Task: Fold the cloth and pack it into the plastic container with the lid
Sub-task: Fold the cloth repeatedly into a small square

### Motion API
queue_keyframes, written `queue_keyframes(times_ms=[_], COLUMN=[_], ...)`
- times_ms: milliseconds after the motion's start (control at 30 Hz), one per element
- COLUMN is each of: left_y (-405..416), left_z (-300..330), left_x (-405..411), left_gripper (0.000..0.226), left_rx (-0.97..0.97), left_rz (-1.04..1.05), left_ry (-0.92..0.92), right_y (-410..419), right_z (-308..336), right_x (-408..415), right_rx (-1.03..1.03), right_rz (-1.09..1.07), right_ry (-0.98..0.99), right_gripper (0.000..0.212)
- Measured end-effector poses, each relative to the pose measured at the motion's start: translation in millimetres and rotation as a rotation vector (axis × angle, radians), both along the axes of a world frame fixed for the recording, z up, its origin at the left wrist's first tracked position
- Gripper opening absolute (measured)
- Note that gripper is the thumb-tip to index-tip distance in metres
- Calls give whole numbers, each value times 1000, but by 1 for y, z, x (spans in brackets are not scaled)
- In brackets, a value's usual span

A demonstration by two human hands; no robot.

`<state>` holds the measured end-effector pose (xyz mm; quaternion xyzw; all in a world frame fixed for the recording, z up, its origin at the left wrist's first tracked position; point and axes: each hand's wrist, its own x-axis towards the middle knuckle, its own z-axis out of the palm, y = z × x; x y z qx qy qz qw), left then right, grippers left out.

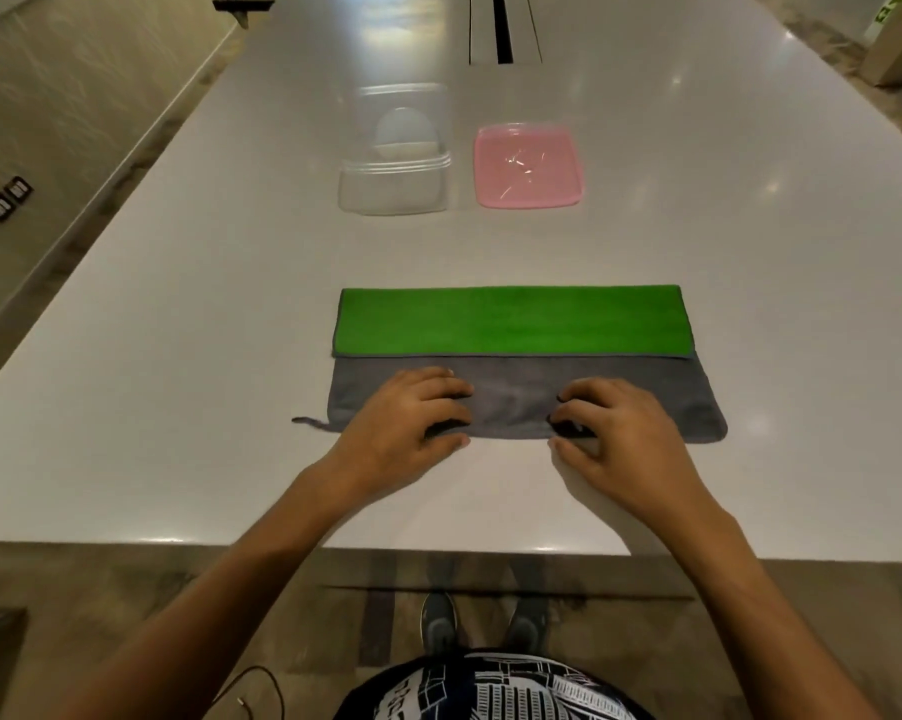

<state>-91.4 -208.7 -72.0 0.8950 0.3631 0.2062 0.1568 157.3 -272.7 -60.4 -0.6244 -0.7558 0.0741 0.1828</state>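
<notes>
A cloth (511, 324), green on one side and grey on the other, lies flat on the white table as a wide strip, its far part folded over so green shows above grey. A small loop sticks out at its near left corner. My left hand (402, 418) and my right hand (620, 433) rest on the grey near edge, fingers curled down and pinching that edge. Farther back stands the clear plastic container (394, 192), with no lid on it. Its pink square lid (527, 166) lies flat to the right of it.
The white table (179, 356) runs far back, with a dark cable slot (501, 28) along its middle. Its near edge is just below my hands. A cardboard box (901, 49) stands off the far right corner.
</notes>
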Motion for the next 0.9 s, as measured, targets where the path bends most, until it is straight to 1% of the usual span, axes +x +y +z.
queue_keyframes(times_ms=[67, 167, 300, 433, 533, 600, 733, 800, 900], left_y=[-4, -8, -9, -7, -4, -1, 13, 23, 41], left_z=[-1, -2, -2, -2, -2, 0, 9, 12, 13], left_x=[1, 1, -5, -15, -23, -28, -34, -38, -44], left_gripper=[15, 13, 14, 14, 14, 12, 9, 15, 14], left_rx=[71, 175, 206, 216, 166, 100, -28, -71, -134], left_rz=[4, 12, 45, 78, 127, 183, 300, 368, 444], left_ry=[3, 43, 68, 59, 8, -62, -175, -231, -308], right_y=[-1, -1, 3, 6, 9, 12, 20, 26, 36], right_z=[0, 0, 0, 0, 1, 4, 16, 23, 29], right_x=[-2, -2, 1, 12, 22, 29, 46, 56, 70], right_rx=[40, 87, 140, 162, 165, 154, 126, 113, 58], right_rz=[21, 51, 81, 68, 22, -27, -112, -168, -255], right_ry=[-20, -102, -217, -289, -285, -269, -242, -266, -239], right_gripper=[15, 12, 17, 20, 16, 13, 19, 21, 18])
